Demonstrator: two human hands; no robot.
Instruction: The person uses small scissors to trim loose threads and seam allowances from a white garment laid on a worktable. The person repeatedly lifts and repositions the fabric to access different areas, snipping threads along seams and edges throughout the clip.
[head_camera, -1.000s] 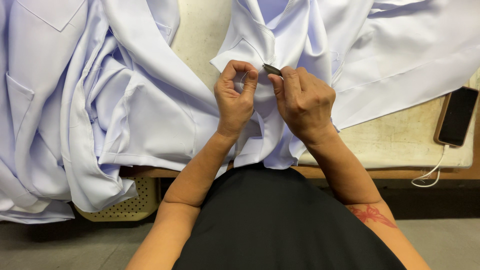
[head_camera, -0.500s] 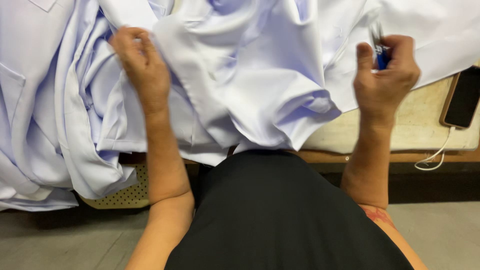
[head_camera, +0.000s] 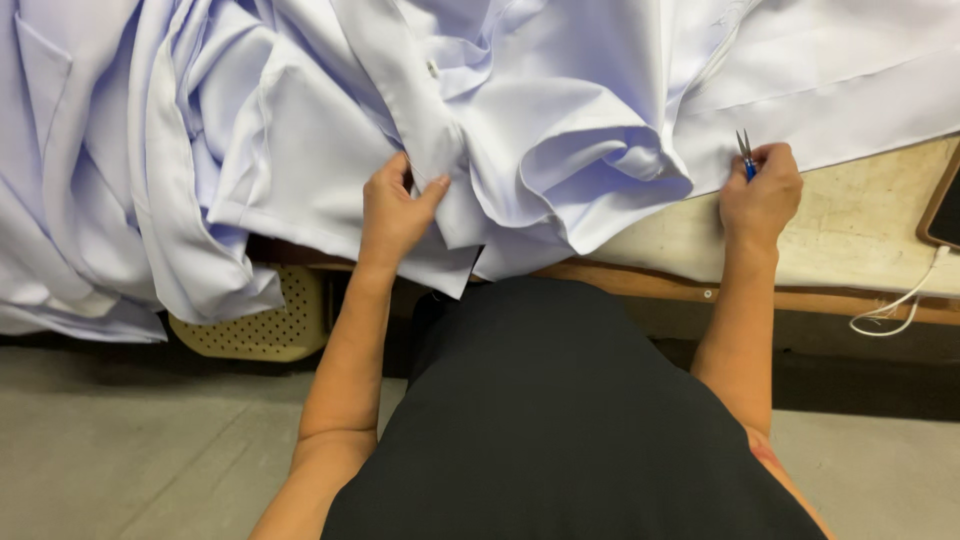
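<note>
Around my hands I see a heap of pale blue-white shirts (head_camera: 560, 130) covering most of the counter (head_camera: 850, 240), folds hanging over its front edge on the left. Under that overhang sits a cream perforated basket (head_camera: 255, 325). At the far right edge a dark phone (head_camera: 945, 210) lies on the counter, its white cable (head_camera: 900, 305) looping down over the wooden rim. The bunched cloth hides the counter between my hands.

My left hand (head_camera: 395, 215) has its grip closed on a shirt's button placket (head_camera: 420, 110), thumb on top of the fabric, fingers tucked beneath, right at the counter edge. My right hand (head_camera: 760, 195) is a closed fist around small blue-handled thread snips (head_camera: 745, 155); their metal tips point up and rest against the hem of a shirt. The two hands are well apart.
</note>
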